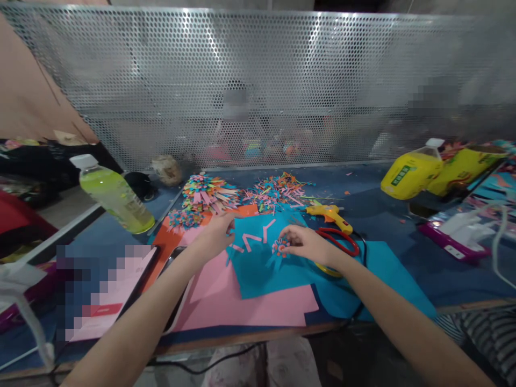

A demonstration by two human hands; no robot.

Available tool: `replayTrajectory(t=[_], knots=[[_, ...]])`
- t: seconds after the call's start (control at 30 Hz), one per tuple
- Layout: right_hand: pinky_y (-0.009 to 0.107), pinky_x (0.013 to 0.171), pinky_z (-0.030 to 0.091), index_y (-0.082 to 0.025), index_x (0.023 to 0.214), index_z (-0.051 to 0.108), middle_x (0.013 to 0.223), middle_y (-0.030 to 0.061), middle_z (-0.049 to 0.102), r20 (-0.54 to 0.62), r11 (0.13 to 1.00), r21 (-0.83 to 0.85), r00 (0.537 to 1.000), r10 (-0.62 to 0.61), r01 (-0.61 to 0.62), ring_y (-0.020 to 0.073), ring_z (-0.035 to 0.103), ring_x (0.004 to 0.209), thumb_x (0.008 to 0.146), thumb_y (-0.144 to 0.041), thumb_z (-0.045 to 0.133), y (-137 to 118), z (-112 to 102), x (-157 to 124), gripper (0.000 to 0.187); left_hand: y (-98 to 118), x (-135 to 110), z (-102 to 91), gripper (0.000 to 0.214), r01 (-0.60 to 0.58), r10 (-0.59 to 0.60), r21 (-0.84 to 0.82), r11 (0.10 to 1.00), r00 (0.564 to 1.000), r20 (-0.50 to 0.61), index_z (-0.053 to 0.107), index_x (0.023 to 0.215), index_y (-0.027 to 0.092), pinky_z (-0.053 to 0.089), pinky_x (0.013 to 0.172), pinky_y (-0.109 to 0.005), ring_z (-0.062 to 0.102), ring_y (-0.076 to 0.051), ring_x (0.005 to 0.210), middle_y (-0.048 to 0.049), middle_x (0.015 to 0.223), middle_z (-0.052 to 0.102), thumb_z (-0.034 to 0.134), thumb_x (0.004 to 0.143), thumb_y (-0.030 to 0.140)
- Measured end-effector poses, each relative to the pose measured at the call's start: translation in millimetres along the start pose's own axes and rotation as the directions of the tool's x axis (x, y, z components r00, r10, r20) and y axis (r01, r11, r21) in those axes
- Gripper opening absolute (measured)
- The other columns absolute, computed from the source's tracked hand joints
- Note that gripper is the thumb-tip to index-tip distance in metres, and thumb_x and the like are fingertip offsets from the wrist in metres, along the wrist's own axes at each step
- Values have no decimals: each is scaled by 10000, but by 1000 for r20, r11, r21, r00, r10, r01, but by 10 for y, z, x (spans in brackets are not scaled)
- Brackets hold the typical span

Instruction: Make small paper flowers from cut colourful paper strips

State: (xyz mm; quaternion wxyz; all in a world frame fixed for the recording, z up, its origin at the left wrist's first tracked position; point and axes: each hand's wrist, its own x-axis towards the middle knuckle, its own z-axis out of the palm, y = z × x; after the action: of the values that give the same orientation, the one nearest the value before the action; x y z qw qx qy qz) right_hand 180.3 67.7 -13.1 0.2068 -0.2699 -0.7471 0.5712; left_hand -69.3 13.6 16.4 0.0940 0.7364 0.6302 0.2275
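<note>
My right hand [303,243] is curled, fingertips pinched on a small paper flower [280,248] of pink and blue strips lying on a blue paper sheet [262,269]. My left hand [217,232] reaches over the sheet's upper left corner with fingers bent toward loose pink paper strips [253,237]; whether it holds one is unclear. Pink paper sheets [242,303] lie under the blue one.
A yellow glue gun [329,215] and red-handled scissors [341,242] lie right of my hand. Piles of coloured paper scraps [242,193] sit behind. A green bottle [115,196] lies left, yellow bottles [411,172] right. A perforated metal screen [258,80] closes the back.
</note>
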Motion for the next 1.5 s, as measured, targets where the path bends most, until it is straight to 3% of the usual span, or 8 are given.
replayTrajectory(t=[0.13, 0.23, 0.37, 0.47, 0.57, 0.7, 1.27, 1.5], knots=[[299, 674, 482, -170, 963, 462, 767, 23, 622, 116, 1000, -22, 993, -4, 6, 153, 624, 713, 717, -311, 618, 16, -2, -17, 324, 33, 3, 73, 503, -39, 46, -102, 994, 997, 67, 558, 1034, 165, 390, 581, -227, 456, -102, 616, -8, 771, 509, 401, 583, 7], [297, 650, 477, -168, 959, 514, 789, 37, 630, 71, 971, -235, 997, -31, 47, 155, 608, 707, 750, -315, 582, 7, 4, -24, 264, 100, -6, 90, 501, -54, 90, -276, 960, 989, 121, 561, 1050, 164, 399, 604, -240, 465, -109, 652, -18, 804, 518, 420, 589, 26], [377, 866, 404, -202, 966, 585, 1045, 69, 591, -17, 757, -613, 954, -300, 227, 195, 529, 976, 766, -296, 574, -70, 43, -33, 221, 253, -44, 87, 512, -109, 194, -633, 766, 979, 66, 501, 1129, 187, 398, 591, -225, 456, -100, 673, -10, 808, 485, 454, 639, 47], [363, 922, 369, -212, 1020, 576, 1067, 57, 589, -29, 696, -651, 906, -422, 304, 186, 486, 1049, 758, -305, 592, -141, 101, -49, 279, 370, -89, 96, 485, -164, 288, -770, 616, 957, 26, 471, 1152, 202, 414, 637, -235, 486, -115, 753, -30, 857, 493, 477, 687, 63], [286, 796, 444, -214, 1071, 559, 1002, 45, 618, -57, 781, -551, 920, -387, 294, 151, 561, 901, 800, -293, 536, -187, 159, -79, 284, 445, -125, 104, 486, -165, 330, -786, 596, 942, 53, 448, 1178, 208, 426, 697, -262, 515, -148, 866, -61, 934, 516, 476, 715, 64], [272, 738, 453, -226, 978, 618, 926, 30, 652, -93, 831, -483, 928, -362, 275, 152, 595, 826, 832, -290, 477, -188, 190, -92, 213, 480, -144, 105, 493, -164, 328, -758, 631, 942, 69, 415, 1201, 211, 435, 752, -299, 528, -160, 913, -75, 985, 522, 467, 732, 69], [253, 632, 444, -209, 837, 644, 790, 28, 662, -216, 770, -600, 882, -420, 219, 133, 572, 653, 780, -229, 515, -92, 175, -69, 143, 466, -160, 139, 416, -161, 334, -745, 648, 938, 88, 418, 1169, 200, 433, 846, -337, 526, -181, 1037, -102, 1077, 557, 456, 769, 93], [251, 628, 455, -198, 814, 647, 763, 17, 666, -201, 841, -499, 916, -347, 209, 137, 591, 669, 760, -190, 521, -130, 151, -78, 137, 479, -159, 130, 358, -184, 347, -716, 673, 934, 86, 468, 1117, 181, 446, 834, -329, 553, -179, 997, -101, 1048, 584, 447, 773, 87]])
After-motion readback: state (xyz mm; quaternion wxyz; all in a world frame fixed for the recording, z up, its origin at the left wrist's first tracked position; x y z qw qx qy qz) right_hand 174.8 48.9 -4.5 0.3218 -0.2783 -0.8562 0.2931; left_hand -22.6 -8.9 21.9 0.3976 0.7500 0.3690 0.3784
